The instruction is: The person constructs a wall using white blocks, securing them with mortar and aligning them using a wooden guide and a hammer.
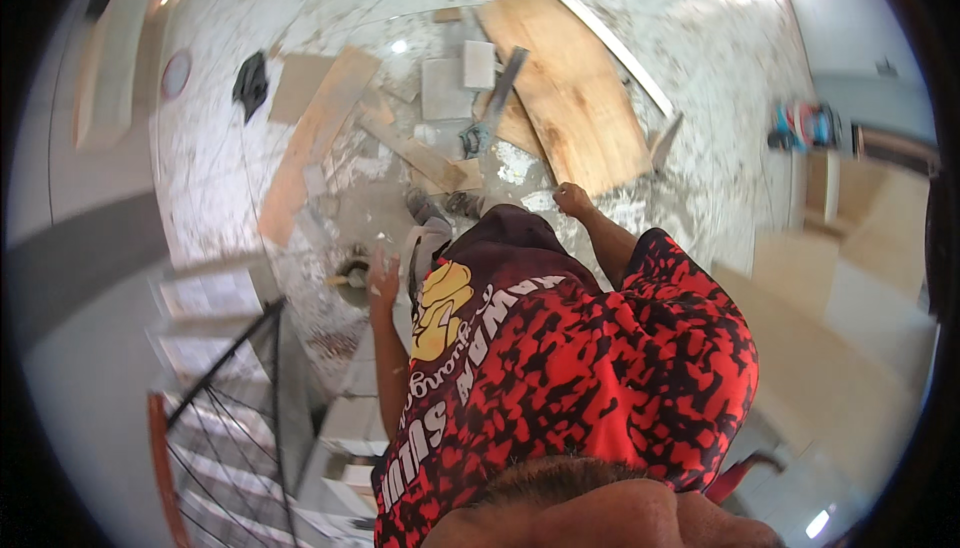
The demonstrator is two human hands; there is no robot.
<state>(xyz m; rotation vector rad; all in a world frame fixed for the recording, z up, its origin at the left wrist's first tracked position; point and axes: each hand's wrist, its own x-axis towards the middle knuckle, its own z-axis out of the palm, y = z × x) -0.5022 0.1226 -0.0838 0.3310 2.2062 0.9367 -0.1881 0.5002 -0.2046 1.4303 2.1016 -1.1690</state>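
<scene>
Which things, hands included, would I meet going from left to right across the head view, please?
Black crumpled item, left hand, handsaw, right hand, blurred red-and-blue object.

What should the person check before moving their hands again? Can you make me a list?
1. Left hand empty: ok, nothing shows in it.
2. Right hand empty: cannot tell, its fingers are curled.
3. Saw away from both hands: ok, it lies apart from them.
4. Wide wooden board not touching the right hand: cannot tell, they look very close.
5. Floor tidy: not ok, wood pieces lie scattered.
</scene>
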